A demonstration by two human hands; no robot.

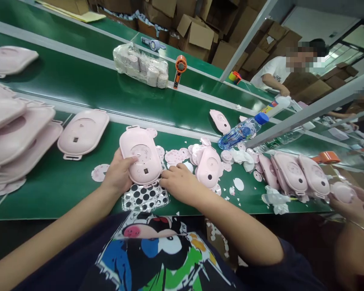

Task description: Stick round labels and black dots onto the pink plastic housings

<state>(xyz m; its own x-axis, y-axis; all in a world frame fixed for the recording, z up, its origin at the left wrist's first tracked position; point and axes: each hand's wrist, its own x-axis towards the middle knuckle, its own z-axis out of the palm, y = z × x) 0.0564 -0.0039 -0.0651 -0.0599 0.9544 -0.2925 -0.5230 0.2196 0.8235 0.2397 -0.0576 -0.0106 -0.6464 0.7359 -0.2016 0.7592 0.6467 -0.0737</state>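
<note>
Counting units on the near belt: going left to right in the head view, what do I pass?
Casing stack, lone casing, held casing, next casing, casing row, co-worker's hand.

- Two parallel green conveyor belts (87, 87) are set side by side, separated by a grey metal rail (63, 48).
- Stacked brown cardboard cartons (194, 32) are piled behind the far belt, some with flaps open.
- A slanted grey metal upright (248, 40) and a grey crossbar (309, 107) are seen at the right.
- A white wall (309, 32) is visible in the upper right corner.
- A dark-framed window (342, 54) is placed beside that wall, and daylight is admitted through it.
- Glare is reflected from the belt surface (124, 91).
- The floor (6, 242) below the near belt is seen in deep shadow, and its material cannot be made out.
</note>
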